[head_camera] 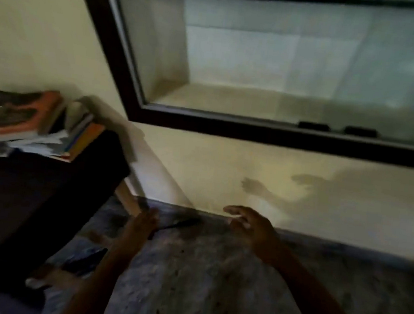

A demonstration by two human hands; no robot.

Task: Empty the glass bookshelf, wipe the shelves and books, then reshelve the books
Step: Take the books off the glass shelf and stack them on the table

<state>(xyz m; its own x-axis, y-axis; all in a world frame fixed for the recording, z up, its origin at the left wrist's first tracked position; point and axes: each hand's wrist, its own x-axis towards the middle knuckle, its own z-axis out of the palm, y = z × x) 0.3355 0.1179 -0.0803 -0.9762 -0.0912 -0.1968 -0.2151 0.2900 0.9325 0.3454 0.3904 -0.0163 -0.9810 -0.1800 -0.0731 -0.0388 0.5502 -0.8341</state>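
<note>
Speckled grey floor [200,284] fills the near field; the frame is motion-blurred throughout.

Both forearms reach forward over the floor. Left hand [144,223]: fingers straight and together, seen edge-on, holding nothing. Right hand [250,225]: fingers spread and loosely bent, palm down, holding nothing. The hands are apart from each other, and neither touches any object.

A thin dark object [178,224] lies on the floor between the hands, near the foot of the wall; too blurred to identify.

Left side: dark bench [30,202] standing against the cream wall [213,162]. An untidy pile of books [25,122] and loose papers sits at its far end by the wall, with an orange-covered book on top.

Shadows of hands [256,187] fall on the wall beyond the right hand.

Farthest, upper right: glass bookshelf [138,73], dark-framed, set into the wall. Its lower compartment [232,100] shows bare pale surfaces behind the glass. Two small dark tabs [314,126] sit on the bottom rail.
</note>
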